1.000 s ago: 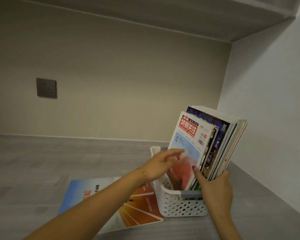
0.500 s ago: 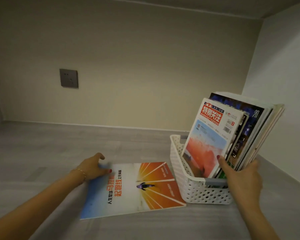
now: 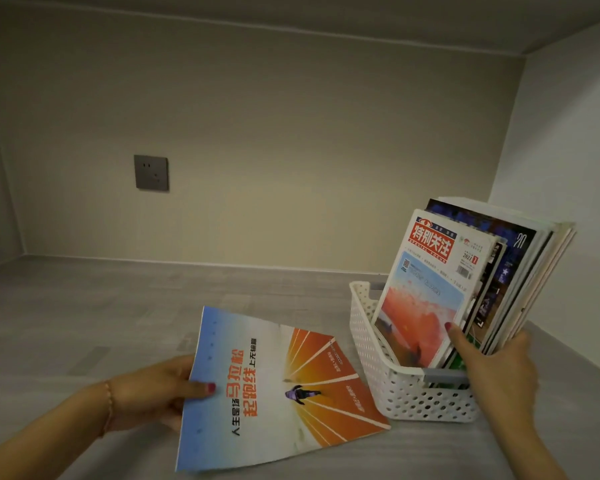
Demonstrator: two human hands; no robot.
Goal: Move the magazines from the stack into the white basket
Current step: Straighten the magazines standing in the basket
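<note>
**1 magazine in the left hand, the rest upright in the basket**

A dark wall socket sits on the back wall at the far left. Below it, the left hand grips the near left edge of a blue-and-orange magazine, thumb on the cover, fingers underneath. The magazine is tilted, its left side raised off the grey counter; whether its right edge touches the surface I cannot tell. Just beside it to the right stands the white basket, perforated, on the counter. Several magazines stand in it, leaning right. The right hand clasps their lower right part, thumb pressed on the front red-titled cover.
</note>
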